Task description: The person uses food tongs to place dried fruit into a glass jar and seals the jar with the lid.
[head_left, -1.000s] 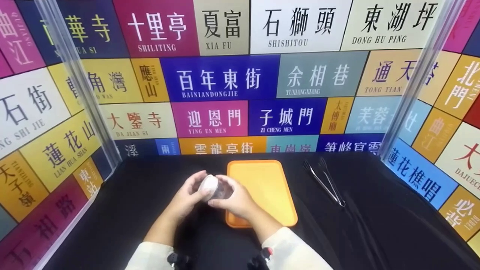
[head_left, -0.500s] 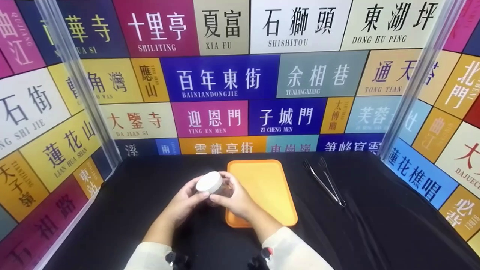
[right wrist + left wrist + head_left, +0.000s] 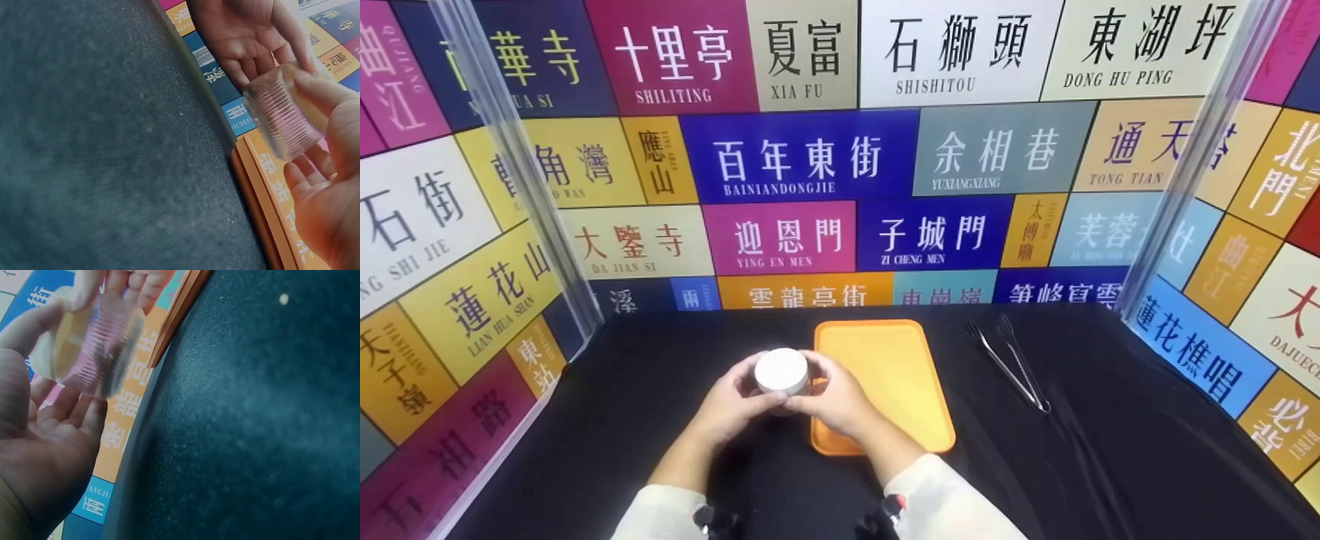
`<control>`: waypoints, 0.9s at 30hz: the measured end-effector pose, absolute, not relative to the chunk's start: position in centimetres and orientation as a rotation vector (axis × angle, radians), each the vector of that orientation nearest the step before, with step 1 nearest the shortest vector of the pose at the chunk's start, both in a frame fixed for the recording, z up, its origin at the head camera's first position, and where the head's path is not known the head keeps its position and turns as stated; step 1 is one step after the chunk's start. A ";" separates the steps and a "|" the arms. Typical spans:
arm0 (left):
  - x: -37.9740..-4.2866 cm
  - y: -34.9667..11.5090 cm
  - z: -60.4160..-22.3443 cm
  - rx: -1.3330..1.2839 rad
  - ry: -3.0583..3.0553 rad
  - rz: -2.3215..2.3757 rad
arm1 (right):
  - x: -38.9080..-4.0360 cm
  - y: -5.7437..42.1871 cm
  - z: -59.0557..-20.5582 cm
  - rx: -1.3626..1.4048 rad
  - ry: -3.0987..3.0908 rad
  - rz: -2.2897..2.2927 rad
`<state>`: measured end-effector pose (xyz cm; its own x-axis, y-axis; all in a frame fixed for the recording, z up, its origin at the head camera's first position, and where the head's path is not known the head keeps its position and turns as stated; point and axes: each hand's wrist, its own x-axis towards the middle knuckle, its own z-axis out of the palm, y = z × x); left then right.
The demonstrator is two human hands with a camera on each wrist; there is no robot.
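Both hands hold a small clear ribbed jar (image 3: 104, 354) with a white lid (image 3: 781, 370) up in front of the body, over the dark cloth and just left of an orange tray (image 3: 881, 382). My left hand (image 3: 733, 405) grips it from the left, thumb at the lid and fingers curled round the far side. From the right, my right hand (image 3: 834, 396) holds it the same way, its thumb near the left one. Seen from the head, the lid faces up and hides most of the jar. The ribbed wall (image 3: 281, 115) shows see-through in the right wrist view.
Metal tongs (image 3: 1016, 367) lie on the black cloth (image 3: 1080, 465) to the right of the tray. Printed panels (image 3: 810, 157) with large characters stand behind and at both sides, with clear corner strips (image 3: 1170, 157) at their joins.
The jar has turned in the hands: a second ago it was tilted with its clear side showing, then the white lid came up, and now the lid lies flatter toward the head view.
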<state>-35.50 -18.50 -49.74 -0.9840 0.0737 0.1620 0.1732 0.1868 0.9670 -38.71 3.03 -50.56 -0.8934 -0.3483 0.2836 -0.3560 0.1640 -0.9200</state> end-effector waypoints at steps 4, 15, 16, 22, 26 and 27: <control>-35.4 -18.3 -49.9 -0.235 -2.435 -1.853 | -38.8 3.2 -50.9 0.728 -2.435 1.877; -35.5 -18.1 -50.1 -0.184 -2.503 -1.828 | -38.8 3.5 -50.8 0.720 -2.524 1.832; -35.4 -18.1 -50.1 -0.181 -2.504 -1.826 | -38.8 3.5 -50.8 0.720 -2.527 1.828; -35.8 -17.8 -50.1 -0.178 -2.503 -1.822 | -39.0 3.8 -50.7 0.721 -2.540 1.833; -35.8 -17.4 -50.2 -0.189 -2.502 -1.841 | -39.0 4.2 -50.7 0.708 -2.552 1.842; -35.8 -17.4 -50.2 -0.192 -2.497 -1.852 | -38.9 4.3 -50.7 0.707 -2.558 1.842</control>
<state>-35.79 -17.39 -50.23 -0.9920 0.0829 0.0952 0.1152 0.2855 0.9514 -38.92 4.29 -50.71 -0.9004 -0.3965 0.1792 -0.2957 0.2555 -0.9205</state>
